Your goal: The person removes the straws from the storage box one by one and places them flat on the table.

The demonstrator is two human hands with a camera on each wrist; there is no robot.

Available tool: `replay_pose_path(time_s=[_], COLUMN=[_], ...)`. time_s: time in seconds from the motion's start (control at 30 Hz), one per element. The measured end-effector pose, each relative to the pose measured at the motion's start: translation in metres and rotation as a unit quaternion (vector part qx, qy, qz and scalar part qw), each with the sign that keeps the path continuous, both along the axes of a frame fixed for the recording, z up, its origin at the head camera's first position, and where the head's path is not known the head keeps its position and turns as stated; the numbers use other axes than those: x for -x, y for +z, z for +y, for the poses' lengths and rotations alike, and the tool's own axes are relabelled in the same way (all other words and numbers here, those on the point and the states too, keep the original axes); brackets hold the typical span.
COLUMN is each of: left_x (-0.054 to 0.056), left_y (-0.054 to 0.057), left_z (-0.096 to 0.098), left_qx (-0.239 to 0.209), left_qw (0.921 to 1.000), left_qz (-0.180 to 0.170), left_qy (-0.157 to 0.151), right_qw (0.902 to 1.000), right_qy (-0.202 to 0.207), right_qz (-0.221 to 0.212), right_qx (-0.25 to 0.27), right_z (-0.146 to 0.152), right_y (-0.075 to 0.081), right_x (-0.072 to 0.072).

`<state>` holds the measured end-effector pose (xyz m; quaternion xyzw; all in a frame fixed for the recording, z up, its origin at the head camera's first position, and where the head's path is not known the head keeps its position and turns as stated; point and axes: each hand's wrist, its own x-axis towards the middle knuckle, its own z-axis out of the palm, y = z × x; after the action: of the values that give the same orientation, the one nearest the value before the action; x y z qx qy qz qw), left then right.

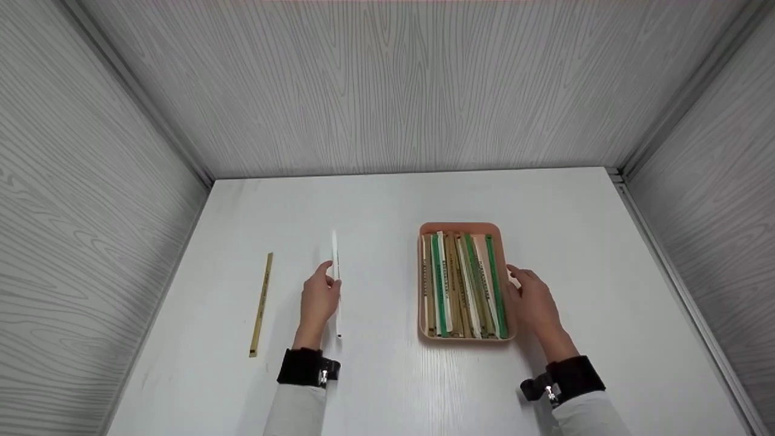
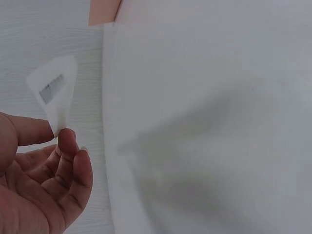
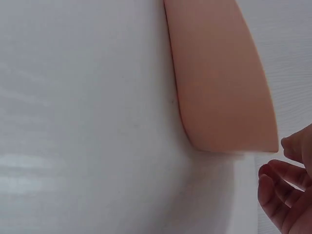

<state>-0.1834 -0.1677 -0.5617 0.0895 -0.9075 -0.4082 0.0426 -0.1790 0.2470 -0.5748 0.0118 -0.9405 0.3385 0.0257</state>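
My left hand [image 1: 319, 298] pinches a slim white paper-wrapped stick [image 1: 339, 318] between thumb and fingers, left of centre over the table. Close up in the left wrist view, its white wrapper [image 2: 57, 92] flares above the fingertips [image 2: 68, 141] and carries a dark printed patch. At the right side of an orange-pink tray [image 1: 459, 227] is my right hand [image 1: 536, 303], its fingers loosely bent by the rim. The right wrist view has the fingers [image 3: 273, 190] beside the tray's wall [image 3: 222, 83], not wrapped around it; contact is unclear.
Several slim green, white, tan and pinkish wrapped sticks [image 1: 447, 284] lie lengthwise in the tray. A single tan-gold stick [image 1: 261, 306] lies on the white table [image 1: 387, 387] to the left of my left hand. Grey wood-grain panels [image 1: 387, 91] enclose the table's back and sides.
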Motion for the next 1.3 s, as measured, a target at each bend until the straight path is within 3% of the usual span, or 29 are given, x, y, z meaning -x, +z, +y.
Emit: replay_pose_path(time_s=[0.2,0.43,0.73,1.03,1.3], left_x=[-0.004,-0.006,-0.009,-0.012,-0.016], left_y=[-0.003,-0.005,-0.007,-0.012,-0.012], left_z=[-0.027,-0.059,-0.093,-0.109,-0.112], left_qx=[0.043,0.116,0.113,0.132,0.157], left_qw=[0.9985,0.9921,0.9845,0.9804,0.9798], left_qz=[-0.024,-0.044,-0.113,-0.131,-0.107], left_qy=[0.021,0.022,0.071,0.067,0.062], right_qw=[0.9963,0.9935,0.99,0.9841,0.9837], right_qy=[0.018,0.02,0.013,0.019,0.015], right_qz=[-0.069,-0.083,-0.091,-0.088,-0.092], right_qx=[0.048,0.075,0.107,0.153,0.154], right_z=[0.008,0.012,0.013,0.014,0.015], right_y=[-0.014,-0.022,-0.023,-0.026,-0.026], right_x=[0.004,0.009,0.015,0.015,0.015])
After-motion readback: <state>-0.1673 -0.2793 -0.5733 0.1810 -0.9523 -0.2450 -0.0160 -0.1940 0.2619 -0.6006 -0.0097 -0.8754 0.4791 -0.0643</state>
